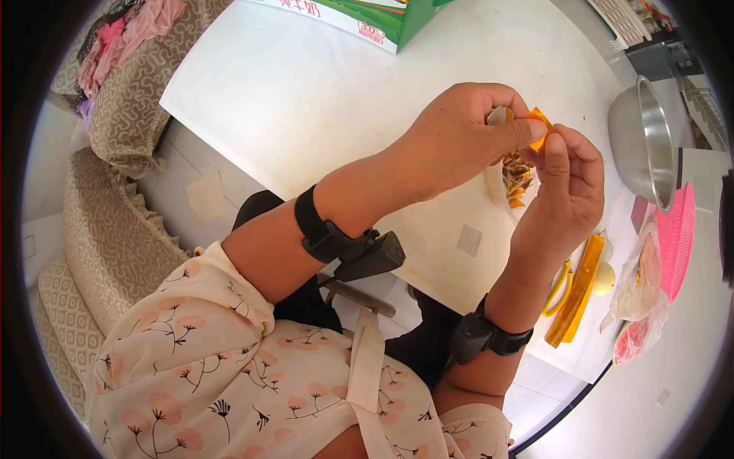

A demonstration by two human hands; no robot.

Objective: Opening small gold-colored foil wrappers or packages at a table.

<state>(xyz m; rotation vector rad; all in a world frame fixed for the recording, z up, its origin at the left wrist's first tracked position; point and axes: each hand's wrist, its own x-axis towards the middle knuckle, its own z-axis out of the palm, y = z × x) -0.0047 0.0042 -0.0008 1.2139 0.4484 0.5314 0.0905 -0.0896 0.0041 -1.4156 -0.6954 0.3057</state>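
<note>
Between the fingertips of my left hand [470,132] and my right hand [567,172] is a small orange-yellow folded paper piece [538,129]; both hands pinch it. Just below them stands a round pale container [496,186], partly hidden by my hands, with many small orange and white folded pieces [518,178] inside. Long orange-yellow strips [576,290] lie on the white table to the right of my right forearm, beside a yellow-handled tool [557,292], probably scissors, and a pale round object [604,279].
A steel bowl [633,137], a pink plastic basket [678,246], clear plastic bags [639,275] and a cut watermelon [631,341] line the right side. A green and white carton [373,26] stands at the table's far edge. Patterned covered seating [109,224] is at left.
</note>
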